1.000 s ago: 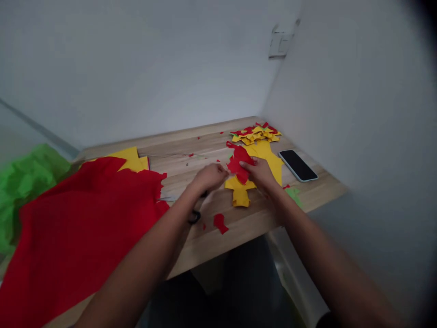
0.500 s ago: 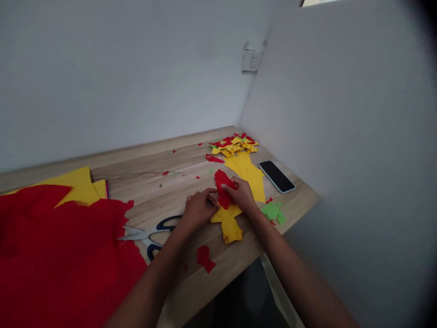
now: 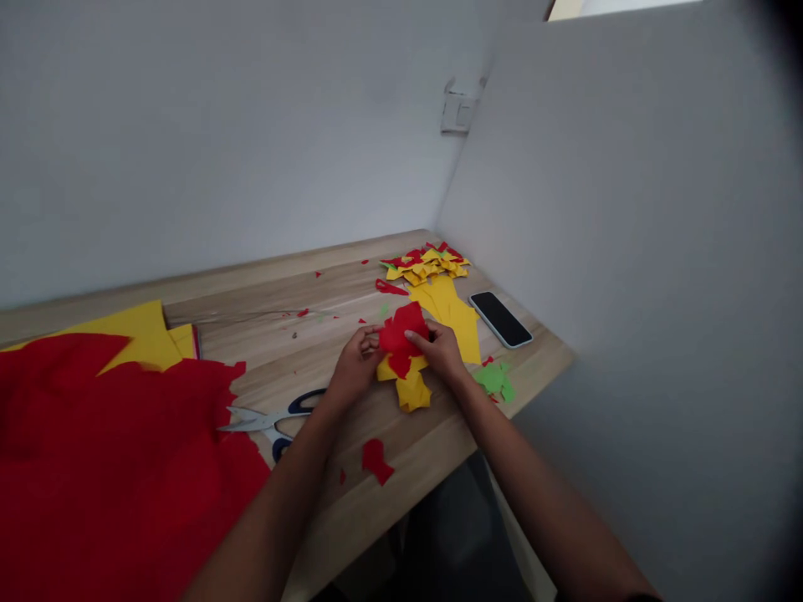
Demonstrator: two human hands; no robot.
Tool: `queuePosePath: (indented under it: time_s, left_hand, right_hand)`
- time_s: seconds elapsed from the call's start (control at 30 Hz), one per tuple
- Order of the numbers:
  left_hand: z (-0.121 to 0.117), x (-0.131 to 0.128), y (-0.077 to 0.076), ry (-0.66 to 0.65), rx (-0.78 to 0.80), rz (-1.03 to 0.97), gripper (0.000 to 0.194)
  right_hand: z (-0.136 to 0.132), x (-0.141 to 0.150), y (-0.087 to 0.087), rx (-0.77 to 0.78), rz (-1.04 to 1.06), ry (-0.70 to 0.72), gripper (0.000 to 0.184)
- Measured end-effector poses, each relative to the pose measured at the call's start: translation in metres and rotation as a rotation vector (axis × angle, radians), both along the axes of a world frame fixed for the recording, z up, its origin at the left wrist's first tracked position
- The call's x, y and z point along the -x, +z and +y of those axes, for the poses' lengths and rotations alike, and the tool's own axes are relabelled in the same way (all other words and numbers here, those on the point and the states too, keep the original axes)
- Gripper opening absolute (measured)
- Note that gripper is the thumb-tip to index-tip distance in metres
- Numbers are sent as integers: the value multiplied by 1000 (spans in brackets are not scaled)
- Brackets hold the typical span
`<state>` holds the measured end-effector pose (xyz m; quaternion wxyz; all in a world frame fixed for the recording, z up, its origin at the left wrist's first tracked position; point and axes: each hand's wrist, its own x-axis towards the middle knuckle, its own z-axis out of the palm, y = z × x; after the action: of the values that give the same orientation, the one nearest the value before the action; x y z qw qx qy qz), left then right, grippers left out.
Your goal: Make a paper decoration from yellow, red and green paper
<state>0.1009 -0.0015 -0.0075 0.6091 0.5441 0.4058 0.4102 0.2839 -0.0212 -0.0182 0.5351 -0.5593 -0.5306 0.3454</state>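
Between my hands is a cut piece of red paper or cloth [image 3: 401, 328], spread in petal-like lobes. My right hand [image 3: 442, 347] pinches its right side, the thumb lying on its face. At its left edge my left hand [image 3: 359, 359] is closed, fingertips gripping or touching the red piece. Below it, a yellow cut-out [image 3: 412, 391] lies on the table, partly covered by the red piece. Scissors [image 3: 267, 420] with dark blue handles rest spread beside my left forearm, which hides part of them. A small red scrap [image 3: 376, 461] lies nearer the front edge.
A large red sheet [image 3: 125, 451] covers the table's left side, over yellow sheets [image 3: 141, 334]. Toward the back right are a pile of yellow and red cut pieces [image 3: 430, 263], yellow strips [image 3: 448, 309], and a phone [image 3: 500, 318]. Green scraps [image 3: 495, 380] lie near the right edge.
The red piece has opened out from a folded shape into wider lobes. My left hand has come up to its left edge. The view has swung, bringing the scissors into sight.
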Motion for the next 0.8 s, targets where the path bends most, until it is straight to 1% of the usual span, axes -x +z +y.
queuePosePath:
  time_s: [0.1,0.2,0.33,0.4,0.53,0.6,0.63,0.7,0.8]
  left_hand:
    - [-1,-1,-2,4,-16,-9,53]
    - [-1,-1,-4,8,-43,-2,52]
    - [-2,0,-2,9,-42,11,51]
    - [-2,0,-1,3,-27,26,57]
    - [-1,0,-1,-36,20,50,80]
    - [-2,-1,-2,-72,8,74,89]
    - [-2,-2,-3,-77,-10,93,90]
    - [-3,-2,-4,-51,-57,135,85]
    - [-5,-2,-6,1,-109,161,80]
  right_hand:
    - [2,1,1,-5,49,19,27]
    - [3,1,-1,58,150,67,27]
    - [5,1,-2,97,190,78,28]
    - [5,1,-2,93,218,75,29]
    - [5,3,-1,83,237,73,32]
    - [4,4,0,69,227,67,33]
    - [4,5,0,67,227,68,33]
    - [4,5,-1,77,247,77,36]
    - [3,4,-3,77,279,55,46]
